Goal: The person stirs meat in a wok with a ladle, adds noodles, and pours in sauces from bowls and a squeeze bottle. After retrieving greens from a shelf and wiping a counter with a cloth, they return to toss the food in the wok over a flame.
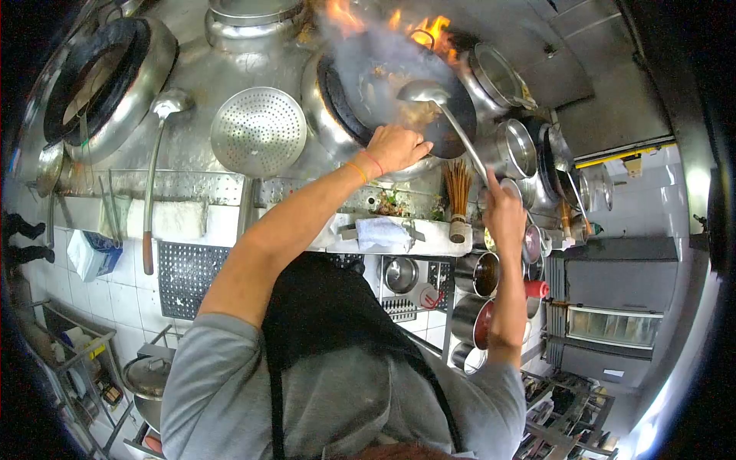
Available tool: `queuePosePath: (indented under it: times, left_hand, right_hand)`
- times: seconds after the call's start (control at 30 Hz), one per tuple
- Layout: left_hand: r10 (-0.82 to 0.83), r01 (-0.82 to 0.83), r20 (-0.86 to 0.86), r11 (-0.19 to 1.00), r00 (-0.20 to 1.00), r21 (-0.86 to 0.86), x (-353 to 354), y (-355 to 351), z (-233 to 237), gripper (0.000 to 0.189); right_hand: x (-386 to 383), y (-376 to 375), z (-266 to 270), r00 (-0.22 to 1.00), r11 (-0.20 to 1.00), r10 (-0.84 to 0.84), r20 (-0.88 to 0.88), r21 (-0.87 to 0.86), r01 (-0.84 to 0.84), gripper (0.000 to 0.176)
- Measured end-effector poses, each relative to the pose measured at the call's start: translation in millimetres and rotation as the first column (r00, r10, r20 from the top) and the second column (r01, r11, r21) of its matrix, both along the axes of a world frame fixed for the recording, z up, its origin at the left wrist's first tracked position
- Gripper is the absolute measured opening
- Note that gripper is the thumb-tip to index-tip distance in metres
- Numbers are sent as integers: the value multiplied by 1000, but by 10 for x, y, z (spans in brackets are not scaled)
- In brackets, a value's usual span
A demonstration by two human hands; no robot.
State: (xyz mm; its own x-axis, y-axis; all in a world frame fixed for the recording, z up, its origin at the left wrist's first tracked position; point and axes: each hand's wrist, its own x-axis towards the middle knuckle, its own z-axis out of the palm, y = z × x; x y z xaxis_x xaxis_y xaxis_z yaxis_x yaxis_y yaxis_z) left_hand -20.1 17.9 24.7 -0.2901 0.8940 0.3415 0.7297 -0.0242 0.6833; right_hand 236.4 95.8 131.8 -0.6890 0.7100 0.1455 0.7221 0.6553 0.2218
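My left hand point(395, 149) is closed at the near rim of a dark wok point(452, 115), where its fingers grip the edge. The long handle of a metal ladle point(423, 91) is in my right hand point(504, 208), to the right of the wok. The ladle's bowl hangs over the wok, above some food point(416, 115) partly hidden by smoke. Orange flames point(433, 32) rise behind the wok's far rim.
A perforated strainer point(258, 132) lies left of the wok, and another ladle point(172, 102) beyond it. A bamboo brush point(458, 192) stands near the counter edge. Pots of sauce point(486, 274) are beside my right forearm. A second wok point(92, 84) is far left.
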Motion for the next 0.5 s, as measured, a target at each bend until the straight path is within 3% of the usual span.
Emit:
queuePosePath:
  times: [0.03, 0.13, 0.23, 0.33, 0.4, 0.43, 0.5]
  left_hand:
    - [5, -6, 15, 999, 1000, 39, 7, 2, -33, 47]
    - [4, -6, 33, 998, 999, 59, 5, -26, -19, 47]
    - [-4, 5, -19, 998, 1000, 70, 35, -18, 32, 47]
    - [3, -3, -2, 1000, 1000, -23, 159, -181, 161, 47]
    - [-35, 26, -112, 997, 993, -79, 235, -427, 386, 47]
    - [-58, 64, -122, 997, 991, 40, 278, -529, 453, 41]
    - [-49, 64, -146, 993, 988, 98, 212, -458, 675, 38]
  right_hand:
    - [98, -237, 78, 995, 997, -18, -101, -70, 11, 56]
    - [302, -747, 252, 981, 950, -135, -136, -299, 90, 58]
    - [133, -852, 56, 971, 912, -240, 6, -341, 227, 56]
    - [-40, -698, -124, 980, 934, -178, -89, -328, 140, 53]
    - [58, -703, 144, 994, 952, -99, -41, -295, 83, 54]
    - [52, -750, 353, 984, 925, -180, 18, -337, 175, 56]
    - [52, -689, 453, 975, 909, -217, 52, -354, 221, 53]
